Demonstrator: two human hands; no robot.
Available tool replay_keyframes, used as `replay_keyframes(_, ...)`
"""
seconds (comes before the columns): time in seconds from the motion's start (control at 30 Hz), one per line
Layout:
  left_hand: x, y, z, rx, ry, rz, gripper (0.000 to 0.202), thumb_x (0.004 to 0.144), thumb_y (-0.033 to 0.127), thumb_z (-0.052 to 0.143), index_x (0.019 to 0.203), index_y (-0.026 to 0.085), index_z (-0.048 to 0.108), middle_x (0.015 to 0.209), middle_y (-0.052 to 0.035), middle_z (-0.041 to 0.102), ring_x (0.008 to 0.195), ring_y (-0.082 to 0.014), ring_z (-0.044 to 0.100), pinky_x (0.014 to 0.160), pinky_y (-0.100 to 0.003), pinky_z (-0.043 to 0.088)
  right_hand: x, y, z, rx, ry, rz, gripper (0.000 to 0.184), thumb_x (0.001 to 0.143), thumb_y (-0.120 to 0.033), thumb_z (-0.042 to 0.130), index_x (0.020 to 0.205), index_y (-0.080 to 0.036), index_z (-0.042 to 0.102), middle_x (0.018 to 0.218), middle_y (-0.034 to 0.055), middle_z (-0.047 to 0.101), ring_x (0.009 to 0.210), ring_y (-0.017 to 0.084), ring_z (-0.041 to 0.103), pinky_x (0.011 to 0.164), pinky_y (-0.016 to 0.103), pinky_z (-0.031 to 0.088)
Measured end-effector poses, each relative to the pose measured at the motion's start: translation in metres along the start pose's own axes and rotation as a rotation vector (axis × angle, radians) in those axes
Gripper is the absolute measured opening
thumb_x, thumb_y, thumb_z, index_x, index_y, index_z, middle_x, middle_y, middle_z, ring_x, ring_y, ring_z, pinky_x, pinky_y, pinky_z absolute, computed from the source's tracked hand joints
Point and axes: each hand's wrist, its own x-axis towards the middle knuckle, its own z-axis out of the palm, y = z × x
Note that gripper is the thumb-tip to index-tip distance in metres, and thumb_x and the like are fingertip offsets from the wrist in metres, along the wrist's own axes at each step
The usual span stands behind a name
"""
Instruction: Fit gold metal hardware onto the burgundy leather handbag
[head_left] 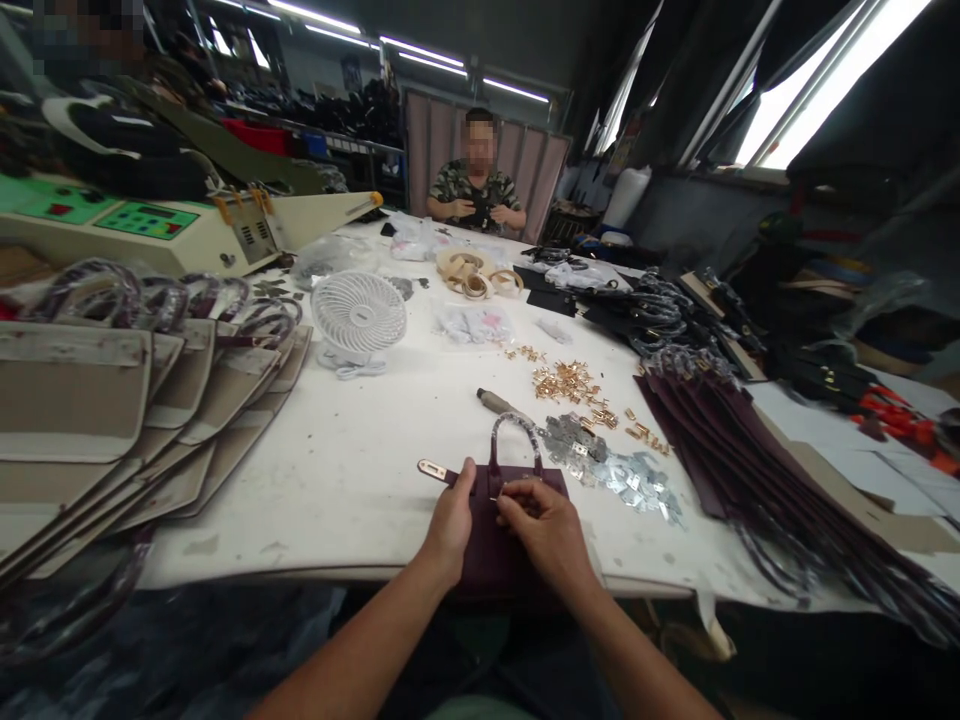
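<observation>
From afar I see the left hand (452,525) grip the side of a maroon handbag (487,558) at the near edge of the white table (360,450), its plastic-wrapped handle (514,418) just beyond the fingers, while the right hand's (551,522) thumb and fingertips meet narrowly at the handle's base, on what I cannot tell. I judge this fine fitting work, the next move calling for a steady bag. Right of and beyond the fingers lie grey metal plates (637,484) and gold-coloured fittings (566,382); farther ahead, a white fan (360,312), a camouflage-clad co-worker (484,195) and strip lights (422,53).

White fan (360,312) near beige machine (206,240)
</observation>
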Motion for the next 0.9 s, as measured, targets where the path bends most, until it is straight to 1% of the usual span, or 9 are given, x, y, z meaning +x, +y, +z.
replay_keyframes(0.07,0.001,-0.003,-0.003,0.000,-0.013,0.034,0.061,0.081,0.068,0.068,0.102,0.011,0.075,0.086,-0.0126,0.080,0.086,-0.0301,0.077,0.082,-0.041,0.062,0.003,0.004,0.001,-0.035,0.037,-0.041,0.025,0.086,-0.038,0.072,0.103,-0.021,0.071,0.079,0.0011,0.073,0.068,0.019,0.072,0.066,0.029,0.057)
replay_keyframes(0.13,0.001,-0.005,-0.005,-0.009,-0.038,0.054,0.061,0.081,0.069,0.068,0.102,0.012,0.076,0.086,-0.0126,0.080,0.087,-0.0301,0.076,0.083,-0.040,0.061,0.004,0.005,0.001,-0.107,0.041,-0.085,0.030,0.087,-0.034,0.070,0.114,-0.022,0.070,0.078,-0.0009,0.071,0.067,0.018,0.070,0.066,0.029,0.056)
replay_keyframes(0.2,0.001,-0.006,-0.006,-0.011,-0.057,0.059,0.062,0.080,0.070,0.067,0.101,0.012,0.076,0.087,-0.0132,0.080,0.088,-0.0301,0.076,0.085,-0.041,0.060,0.003,0.004,0.002,-0.198,0.043,-0.128,0.032,0.088,-0.032,0.068,0.120,-0.023,0.071,0.079,-0.0011,0.072,0.067,0.017,0.069,0.068,0.029,0.055)
replay_keyframes(0.4,-0.002,-0.002,-0.006,0.074,-0.010,0.065,0.062,0.085,0.071,0.061,0.095,0.012,0.077,0.095,-0.0135,0.080,0.090,-0.0281,0.075,0.089,-0.037,0.056,0.002,0.003,0.007,-0.384,0.049,-0.243,0.030,0.090,-0.029,0.066,0.118,-0.023,0.073,0.094,0.0028,0.077,0.079,0.020,0.072,0.078,0.032,0.058)
replay_keyframes(0.5,-0.003,0.000,-0.007,0.169,0.026,0.115,0.063,0.086,0.072,0.057,0.090,0.012,0.077,0.095,-0.0129,0.080,0.094,-0.0289,0.073,0.088,-0.036,0.054,0.003,0.002,0.009,-0.471,0.028,-0.284,0.030,0.090,-0.027,0.064,0.119,-0.022,0.072,0.103,0.0051,0.078,0.086,0.021,0.074,0.083,0.033,0.058)
replay_keyframes(0.6,-0.002,0.000,-0.008,0.239,0.038,0.157,0.063,0.086,0.072,0.056,0.091,0.012,0.077,0.099,-0.0127,0.080,0.102,-0.0304,0.071,0.094,-0.037,0.051,0.004,0.001,0.012,-0.529,0.007,-0.298,0.031,0.092,-0.027,0.060,0.121,-0.021,0.070,0.107,0.0070,0.077,0.090,0.023,0.074,0.085,0.035,0.057)
replay_keyframes(0.7,0.001,-0.001,-0.009,0.234,0.034,0.152,0.063,0.086,0.072,0.058,0.093,0.012,0.077,0.101,-0.0127,0.080,0.105,-0.0313,0.070,0.098,-0.038,0.048,0.006,-0.002,0.016,-0.572,-0.011,-0.272,0.030,0.092,-0.026,0.060,0.120,-0.022,0.069,0.104,0.0066,0.077,0.087,0.023,0.073,0.081,0.034,0.056)
replay_keyframes(0.8,0.004,-0.004,-0.010,0.195,0.024,0.158,0.059,0.085,0.068,0.061,0.093,0.012,0.077,0.100,-0.0122,0.080,0.105,-0.0312,0.069,0.097,-0.037,0.048,0.009,-0.006,0.018,-0.564,-0.044,-0.216,0.024,0.089,-0.023,0.062,0.113,-0.025,0.068,0.088,0.0018,0.074,0.073,0.020,0.069,0.069,0.030,0.052)
replay_keyframes(0.9,0.006,-0.007,-0.009,0.159,0.022,0.169,0.050,0.086,0.061,0.064,0.095,0.013,0.077,0.100,-0.0112,0.079,0.106,-0.0300,0.068,0.097,-0.036,0.048,0.012,-0.010,0.016,-0.504,-0.077,-0.173,0.018,0.087,-0.023,0.064,0.105,-0.025,0.066,0.077,-0.0019,0.070,0.064,0.017,0.065,0.062,0.027,0.048)
